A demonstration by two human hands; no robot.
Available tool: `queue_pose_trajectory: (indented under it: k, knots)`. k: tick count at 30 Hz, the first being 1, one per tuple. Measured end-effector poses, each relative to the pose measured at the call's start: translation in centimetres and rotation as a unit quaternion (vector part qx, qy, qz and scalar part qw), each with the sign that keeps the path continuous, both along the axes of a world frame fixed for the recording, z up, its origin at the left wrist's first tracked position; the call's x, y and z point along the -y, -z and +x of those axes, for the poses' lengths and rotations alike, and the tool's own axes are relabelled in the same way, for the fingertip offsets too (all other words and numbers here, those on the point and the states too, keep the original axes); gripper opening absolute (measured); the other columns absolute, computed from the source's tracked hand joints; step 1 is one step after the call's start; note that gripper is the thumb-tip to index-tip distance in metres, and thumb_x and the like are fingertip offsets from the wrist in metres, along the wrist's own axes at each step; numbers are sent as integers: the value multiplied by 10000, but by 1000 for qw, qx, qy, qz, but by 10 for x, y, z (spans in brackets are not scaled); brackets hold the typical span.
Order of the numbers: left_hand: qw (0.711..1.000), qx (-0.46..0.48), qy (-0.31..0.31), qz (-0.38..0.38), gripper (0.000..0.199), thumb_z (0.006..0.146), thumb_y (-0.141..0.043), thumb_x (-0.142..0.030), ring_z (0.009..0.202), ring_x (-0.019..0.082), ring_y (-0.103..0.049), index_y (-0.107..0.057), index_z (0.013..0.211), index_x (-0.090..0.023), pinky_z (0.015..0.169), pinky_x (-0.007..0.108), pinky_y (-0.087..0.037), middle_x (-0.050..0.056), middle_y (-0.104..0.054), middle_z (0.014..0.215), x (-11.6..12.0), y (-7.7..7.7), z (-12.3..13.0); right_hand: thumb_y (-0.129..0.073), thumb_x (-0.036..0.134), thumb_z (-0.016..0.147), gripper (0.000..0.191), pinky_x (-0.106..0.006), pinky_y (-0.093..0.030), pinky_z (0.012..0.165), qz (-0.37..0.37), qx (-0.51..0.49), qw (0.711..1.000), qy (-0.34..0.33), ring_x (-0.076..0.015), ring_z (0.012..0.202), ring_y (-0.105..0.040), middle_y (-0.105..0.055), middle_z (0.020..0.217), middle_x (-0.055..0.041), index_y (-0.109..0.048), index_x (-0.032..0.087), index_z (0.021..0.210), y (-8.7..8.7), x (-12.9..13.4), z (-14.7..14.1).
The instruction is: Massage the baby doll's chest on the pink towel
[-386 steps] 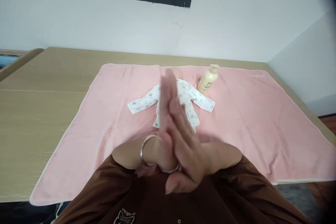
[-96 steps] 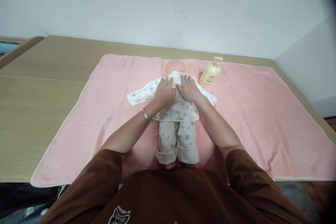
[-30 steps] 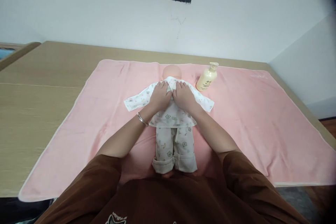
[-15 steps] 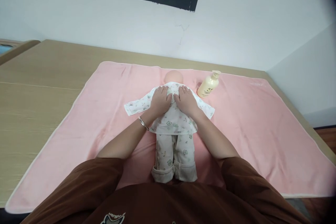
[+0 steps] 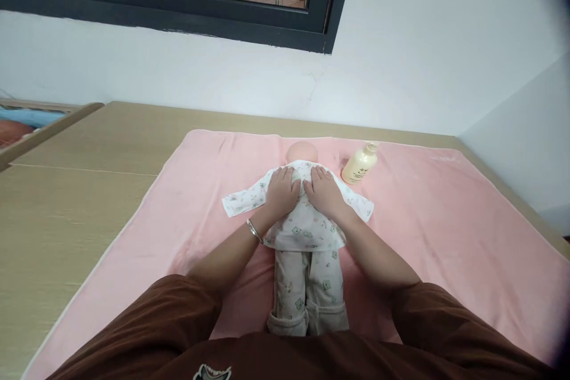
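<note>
Doll (image 5: pixel 307 237) lies on the pink blanket (image 5: pixel 445 231), which I judge pads it from the surface (image 5: pixel 80 231). I note left hand (image 5: pixel 283 193) and right hand (image 5: pixel 325 192) slightly apart, laid flat on its shirt (image 5: pixel 304 217), clasping nothing, presumably to spread contact evenly.

A light wood-coloured counter (image 5: pixel 80 237) is largely covered by a pink blanket (image 5: pixel 427 249), which is edged in white and creased in places; the wood is seen at the left and along the back. On the blanket, a doll (image 5: pixel 301 152) dressed in a printed white top (image 5: pixel 307 231) and trousers (image 5: pixel 289 285) is laid out, and a cream-coloured bottle (image 5: pixel 360 166) is set near one sleeve.
</note>
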State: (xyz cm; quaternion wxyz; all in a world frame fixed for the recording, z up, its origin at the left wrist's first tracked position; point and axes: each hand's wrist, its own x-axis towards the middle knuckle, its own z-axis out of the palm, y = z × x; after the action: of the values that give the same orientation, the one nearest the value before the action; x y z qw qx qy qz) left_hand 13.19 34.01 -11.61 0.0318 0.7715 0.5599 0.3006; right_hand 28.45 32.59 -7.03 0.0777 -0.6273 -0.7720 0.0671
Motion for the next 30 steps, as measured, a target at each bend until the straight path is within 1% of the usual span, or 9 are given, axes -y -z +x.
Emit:
queue_pose_trajectory:
  k: [5,10,13,16,21,23,25,27,30]
  knots:
    - [1000,-4,2,-3,490,1014,-392,-295,1392,348,-546,-559,1388,-26,1237,530,-386,235,-622,1431,-1,0,0,-304,360,1071,660,-466,-204,1310,-9,-10,1000,-8,-346,1576,-293,-365,1657,-241,-338,-50,1587,-4,0,3]
    - [1000,-17,5,-7,510,1029,-333,-283,1476,369,-471,-500,1434,-23,1212,641,-377,279,-567,1484,13,1,9,-339,385,1059,672,-448,-230,1299,-18,-25,1000,-3,-339,1575,-295,-354,1664,-235,-345,-41,1580,-6,-6,9]
    - [999,-29,13,-6,543,1028,-291,-249,1524,377,-413,-469,1459,29,1231,625,-362,301,-524,1524,23,-3,13,-339,392,1063,653,-439,-246,1287,-5,-29,1000,-3,-344,1556,-326,-392,1642,-241,-391,-41,1549,-5,-8,10]
    - [998,-36,44,-18,528,1002,-315,-222,1505,359,-446,-515,1427,19,1263,596,-336,278,-555,1511,20,-13,10,-308,358,1075,628,-468,-254,1275,7,-7,1000,3,-366,1536,-352,-420,1619,-255,-391,-51,1544,-7,3,4]
    - [996,-15,26,-84,504,983,-355,-268,1395,341,-555,-593,1346,-13,1224,533,-413,254,-625,1436,2,-26,0,-316,234,1048,520,-470,-381,1174,41,58,997,-33,-394,1389,-511,-570,1442,-318,-502,-84,1415,-19,35,-9]
    - [997,-19,18,-69,523,990,-333,-269,1405,350,-542,-564,1369,8,1226,546,-401,271,-609,1449,4,-24,2,-320,220,1040,474,-462,-430,1123,31,53,997,-42,-382,1323,-560,-615,1375,-305,-553,-47,1355,-24,36,-8]
    - [998,-37,22,-42,542,995,-314,-254,1459,369,-491,-521,1400,40,1250,582,-348,303,-563,1488,11,-19,7,-323,249,1046,444,-441,-468,1085,3,13,999,-41,-356,1285,-587,-646,1340,-263,-594,14,1307,-26,29,-2]
    - [998,-52,32,-18,560,999,-306,-247,1507,384,-432,-480,1427,69,1266,603,-304,331,-521,1516,20,-14,12,-327,295,1056,458,-417,-459,1112,-18,-32,998,-44,-331,1342,-556,-623,1402,-234,-590,40,1331,-25,15,6]
    - [998,-54,40,-15,586,998,-330,-253,1545,391,-371,-436,1468,81,1268,608,-295,340,-481,1546,26,-12,15,-333,361,1070,577,-421,-338,1231,-20,-47,998,-34,-337,1518,-379,-450,1598,-243,-461,-19,1485,-18,-1,12]
